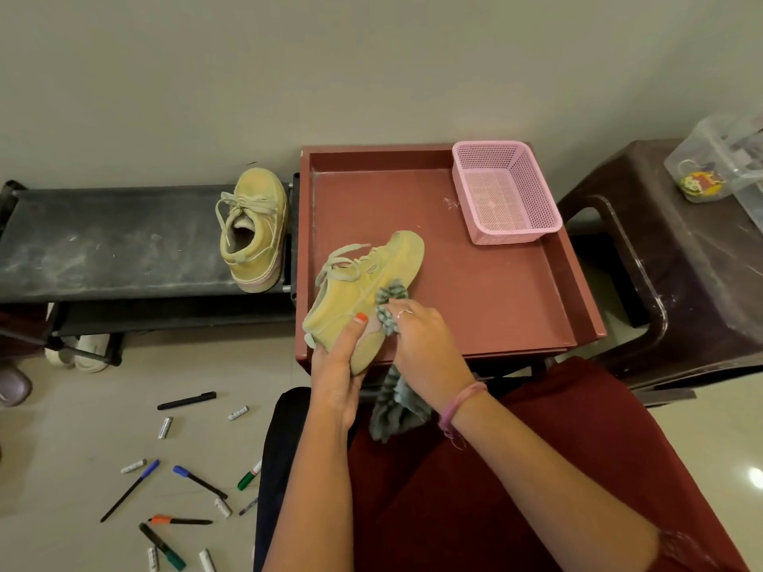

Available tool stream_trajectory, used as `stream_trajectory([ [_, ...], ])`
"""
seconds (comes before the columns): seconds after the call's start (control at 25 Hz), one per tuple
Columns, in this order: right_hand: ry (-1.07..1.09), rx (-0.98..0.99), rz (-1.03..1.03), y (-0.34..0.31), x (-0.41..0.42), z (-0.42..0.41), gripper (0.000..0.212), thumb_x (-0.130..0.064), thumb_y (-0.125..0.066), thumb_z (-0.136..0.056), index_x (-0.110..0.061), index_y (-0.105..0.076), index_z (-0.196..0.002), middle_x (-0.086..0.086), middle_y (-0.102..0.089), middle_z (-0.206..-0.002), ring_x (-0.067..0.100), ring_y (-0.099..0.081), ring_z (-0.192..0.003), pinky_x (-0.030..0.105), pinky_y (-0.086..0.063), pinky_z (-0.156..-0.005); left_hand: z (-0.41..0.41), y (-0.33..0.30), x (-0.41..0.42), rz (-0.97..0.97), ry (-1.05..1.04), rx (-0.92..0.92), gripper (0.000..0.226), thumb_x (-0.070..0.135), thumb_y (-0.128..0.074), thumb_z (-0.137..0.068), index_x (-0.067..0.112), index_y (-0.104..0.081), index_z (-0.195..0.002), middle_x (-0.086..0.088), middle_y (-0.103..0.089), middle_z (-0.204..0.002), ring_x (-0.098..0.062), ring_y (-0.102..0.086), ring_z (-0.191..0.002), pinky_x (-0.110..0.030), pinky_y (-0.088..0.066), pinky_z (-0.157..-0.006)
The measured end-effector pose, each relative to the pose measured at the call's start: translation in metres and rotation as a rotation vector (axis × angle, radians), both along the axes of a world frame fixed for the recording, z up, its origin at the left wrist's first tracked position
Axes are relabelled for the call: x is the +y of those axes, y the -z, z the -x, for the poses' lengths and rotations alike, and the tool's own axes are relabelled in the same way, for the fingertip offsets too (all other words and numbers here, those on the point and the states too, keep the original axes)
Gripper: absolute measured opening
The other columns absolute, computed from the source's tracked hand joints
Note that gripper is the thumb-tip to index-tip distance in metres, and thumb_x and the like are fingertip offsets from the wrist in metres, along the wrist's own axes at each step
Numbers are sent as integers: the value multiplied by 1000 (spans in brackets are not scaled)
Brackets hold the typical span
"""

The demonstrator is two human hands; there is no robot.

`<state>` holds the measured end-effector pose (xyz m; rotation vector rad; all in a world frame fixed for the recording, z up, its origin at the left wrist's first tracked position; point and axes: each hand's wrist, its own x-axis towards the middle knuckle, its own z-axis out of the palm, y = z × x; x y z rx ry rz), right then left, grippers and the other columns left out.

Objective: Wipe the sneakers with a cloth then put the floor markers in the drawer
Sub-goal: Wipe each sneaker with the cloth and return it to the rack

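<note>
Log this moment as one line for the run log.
left hand holds sneaker | right hand wipes with cloth | markers on floor

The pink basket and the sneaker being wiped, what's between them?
In the head view, only bare red tray floor separates the pink basket from the held sneaker, apart from a small pale scuff.

One yellow sneaker (363, 291) lay tilted on its side over the red drawer's (495, 291) front edge, a grey striped cloth (390, 299) against its side. The other sneaker (254, 229) sat upright on the black rack (103, 241). Markers (165, 480) (several uncapped) lay scattered on the floor.
</note>
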<state>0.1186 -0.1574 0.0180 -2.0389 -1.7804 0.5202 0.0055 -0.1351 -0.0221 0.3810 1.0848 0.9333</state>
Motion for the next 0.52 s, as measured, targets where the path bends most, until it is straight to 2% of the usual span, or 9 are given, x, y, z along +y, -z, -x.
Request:
stream_trajectory([
  [0.12,24,157,-30,7,-1,-16,37,3,-46,-88,-7,-60,-121,4,-51,-125,26,-49,-108,28,-38,-98,-2,1,-1,5,21,13,40,18,-69,-84,17,-60,-123,-7,-72,-111,-20,-68,-100,-34,-54,-81],
  [0.16,64,207,-53,11,0,-20,34,2,-50,-88,-6,-62,-118,5,-49,-125,24,-49,-109,26,-38,-100,-4,1,-2,7,26,13,37,16,-69,-84,18,-61,-120,-6,-72,-111,-19,-68,-100,-35,-54,-83],
  [0.24,161,277,-74,16,3,-21,34,2,-55,-85,-4,-63,-118,8,-46,-129,19,-48,-116,15,-30,-102,-4,1,-1,2,35,16,36,13,-72,-82,21,-62,-116,-5,-72,-111,-20,-68,-102,-37,-54,-87],
  [0.28,195,279,-95,18,2,-19,34,3,-56,-84,-4,-63,-117,9,-49,-127,18,-49,-116,12,-29,-102,-4,2,-1,-6,41,19,41,14,-75,-79,21,-62,-117,-6,-72,-112,-20,-68,-103,-37,-54,-87],
  [0.4,263,231,-212,29,6,-19,31,2,-56,-84,-5,-66,-113,7,-57,-114,21,-53,-107,15,-36,-96,-5,4,-1,-29,61,43,50,10,-75,-79,20,-58,-125,-4,-71,-113,-20,-68,-104,-39,-54,-89],
  [0.52,299,105,-226,29,27,-26,29,2,-54,-87,-5,-65,-113,7,-56,-113,23,-48,-104,17,-35,-90,-6,5,0,-25,63,60,53,7,-73,-80,20,-55,-128,-2,-71,-113,-20,-67,-107,-42,-52,-96],
])
